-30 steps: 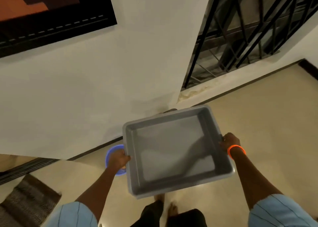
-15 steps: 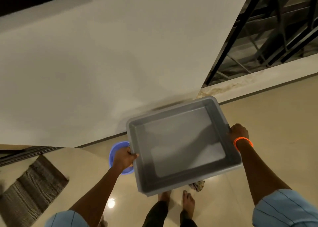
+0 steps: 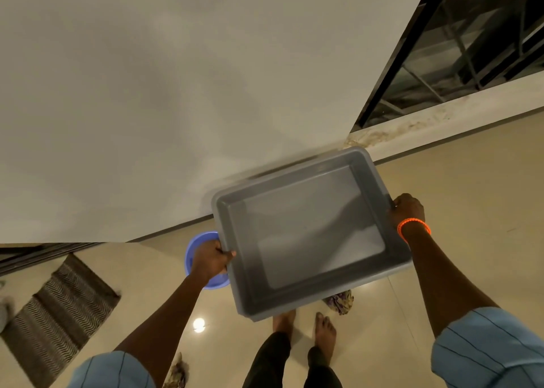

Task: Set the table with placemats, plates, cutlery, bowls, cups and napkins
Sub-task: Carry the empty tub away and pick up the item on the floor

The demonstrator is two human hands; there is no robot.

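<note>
Grey tray (image 3: 309,300) held out in front at about waist height, both hands on it, nothing inside. Left hand (image 3: 209,259) grips the left rim, thumb hooked over the edge; a blue bowl (image 3: 196,242) sits right at that hand, partly hidden behind it, so can't tell whether the fingers hold it too or it rests below. Right hand (image 3: 406,209) clamps the right rim, fingers curled around the edge, orange bracelet (image 3: 413,225) on the wrist. Bare feet (image 3: 323,330) on beige tile floor (image 3: 471,211) under the tray. Striped mat (image 3: 56,314) lower left, white wall (image 3: 176,93) ahead, black window grille (image 3: 471,43) upper right.
</note>
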